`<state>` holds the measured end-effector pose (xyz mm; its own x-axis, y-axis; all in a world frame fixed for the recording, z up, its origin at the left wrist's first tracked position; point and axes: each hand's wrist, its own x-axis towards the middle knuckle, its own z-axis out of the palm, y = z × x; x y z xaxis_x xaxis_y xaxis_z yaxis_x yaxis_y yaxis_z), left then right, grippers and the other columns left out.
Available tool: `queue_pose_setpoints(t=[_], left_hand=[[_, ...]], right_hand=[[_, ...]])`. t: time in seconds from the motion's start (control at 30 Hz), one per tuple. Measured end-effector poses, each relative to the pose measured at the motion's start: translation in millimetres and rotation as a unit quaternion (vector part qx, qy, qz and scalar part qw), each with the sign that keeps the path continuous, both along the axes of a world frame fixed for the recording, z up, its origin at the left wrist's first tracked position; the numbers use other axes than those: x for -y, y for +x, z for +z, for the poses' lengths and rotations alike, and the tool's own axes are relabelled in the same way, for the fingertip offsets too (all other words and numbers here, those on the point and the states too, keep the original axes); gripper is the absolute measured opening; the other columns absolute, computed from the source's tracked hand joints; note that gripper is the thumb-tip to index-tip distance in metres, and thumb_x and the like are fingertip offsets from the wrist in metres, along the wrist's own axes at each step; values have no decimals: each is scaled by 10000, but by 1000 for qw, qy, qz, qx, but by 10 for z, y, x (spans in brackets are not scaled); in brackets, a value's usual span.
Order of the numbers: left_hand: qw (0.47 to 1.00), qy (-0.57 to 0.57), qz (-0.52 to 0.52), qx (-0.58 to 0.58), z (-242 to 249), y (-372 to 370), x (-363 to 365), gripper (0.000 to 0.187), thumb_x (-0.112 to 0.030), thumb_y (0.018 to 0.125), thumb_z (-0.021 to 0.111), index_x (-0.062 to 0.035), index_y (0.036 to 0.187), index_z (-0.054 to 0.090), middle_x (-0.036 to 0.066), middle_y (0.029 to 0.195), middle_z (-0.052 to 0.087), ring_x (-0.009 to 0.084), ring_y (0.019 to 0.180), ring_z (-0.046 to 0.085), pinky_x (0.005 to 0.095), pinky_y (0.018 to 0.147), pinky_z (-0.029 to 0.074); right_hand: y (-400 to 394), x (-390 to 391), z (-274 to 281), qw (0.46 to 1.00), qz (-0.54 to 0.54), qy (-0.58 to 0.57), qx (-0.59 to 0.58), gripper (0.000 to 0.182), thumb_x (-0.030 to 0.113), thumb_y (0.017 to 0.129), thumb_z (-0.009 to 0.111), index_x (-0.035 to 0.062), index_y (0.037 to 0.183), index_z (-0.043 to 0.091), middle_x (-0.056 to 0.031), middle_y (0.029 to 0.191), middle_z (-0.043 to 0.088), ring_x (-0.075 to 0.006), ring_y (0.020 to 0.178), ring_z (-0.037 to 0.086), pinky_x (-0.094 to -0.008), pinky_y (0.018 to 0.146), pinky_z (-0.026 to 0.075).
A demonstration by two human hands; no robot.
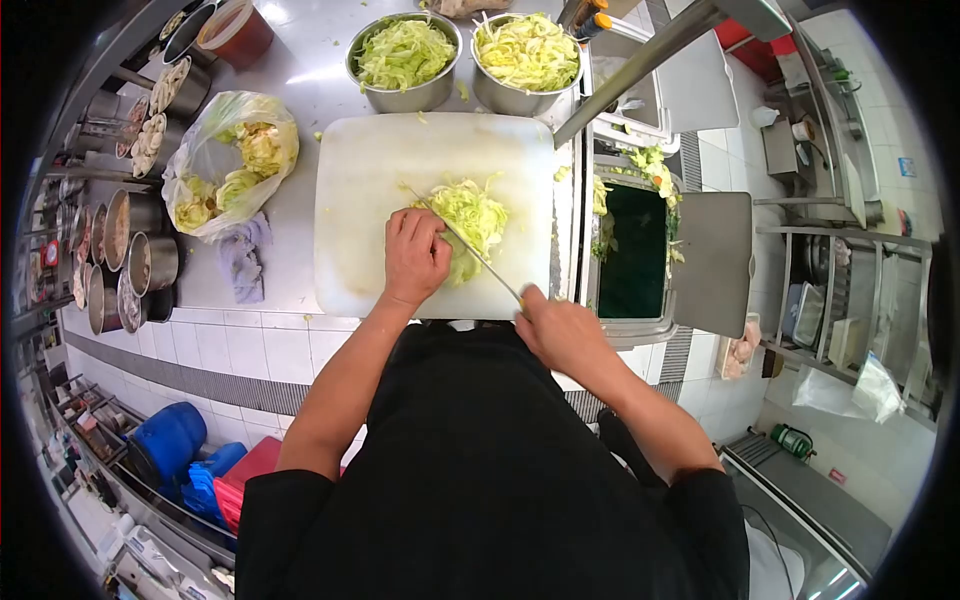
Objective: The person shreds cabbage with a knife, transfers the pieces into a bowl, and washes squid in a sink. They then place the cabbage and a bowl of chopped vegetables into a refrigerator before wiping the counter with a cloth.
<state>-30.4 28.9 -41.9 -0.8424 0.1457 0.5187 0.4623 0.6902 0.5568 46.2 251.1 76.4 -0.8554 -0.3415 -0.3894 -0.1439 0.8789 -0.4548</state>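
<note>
My right hand (560, 330) is closed round the handle of a kitchen knife (480, 258). The blade runs diagonally up and left across pale green lettuce. Shredded lettuce (472, 215) is heaped on the far side of the blade, on a white cutting board (360, 200). With fingers curled, my left hand (417, 252) presses beside the blade, holding an uncut piece of lettuce (463, 268) that is mostly hidden by the hand and knife.
Two metal bowls of shredded lettuce (405, 55) (527, 52) stand behind the board. On the left are a plastic bag of lettuce pieces (232, 165), a cloth (246, 258) and a container of red liquid (236, 32). A bin (632, 250) with scraps around its rim adjoins the board's right side.
</note>
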Motion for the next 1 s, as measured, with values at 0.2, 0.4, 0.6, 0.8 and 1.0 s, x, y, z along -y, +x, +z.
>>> queue_pose_setpoints(t=[0.2, 0.4, 0.6, 0.8, 1.0], left_hand=[[999, -26, -12, 19, -11, 88, 46, 174, -30, 703, 559, -57, 875, 568, 114, 943, 576, 329, 935, 523, 429, 820, 423], [999, -29, 2, 14, -16, 38, 33, 165, -22, 700, 553, -58, 861, 555, 117, 948, 561, 332, 934, 518, 432, 815, 419], [1000, -15, 0, 13, -25, 22, 7, 160, -7, 700, 552, -55, 853, 550, 118, 931, 558, 336, 931, 518, 436, 819, 419], [1000, -15, -7, 14, -44, 129, 39, 143, -6, 711, 557, -50, 847, 552, 119, 916, 561, 339, 926, 521, 431, 829, 426], [1000, -8, 18, 12, -32, 61, 18, 141, -2, 713, 560, -50, 844, 544, 121, 907, 552, 340, 917, 518, 433, 818, 424]], right_hand=[[-451, 304, -866, 999, -5, -26, -43, 254, 246, 921, 550, 19, 982, 455, -222, 655, 622, -444, 649, 614, -542, 600, 478], [-117, -28, 138, 999, 8, -50, 2, 236, 230, 924, 551, 8, 963, 482, -227, 643, 621, -443, 643, 626, -540, 592, 488], [10, 4, -53, 1000, -2, -12, 8, 214, 211, 926, 546, 12, 967, 479, -224, 644, 624, -434, 626, 628, -536, 590, 494], [-385, 283, -736, 998, -8, -36, -59, 224, 217, 923, 545, 6, 962, 482, -222, 650, 628, -436, 644, 633, -536, 603, 499], [-1, -41, 278, 999, 12, -46, 11, 237, 227, 923, 554, 8, 962, 474, -224, 659, 630, -439, 649, 633, -548, 606, 491]])
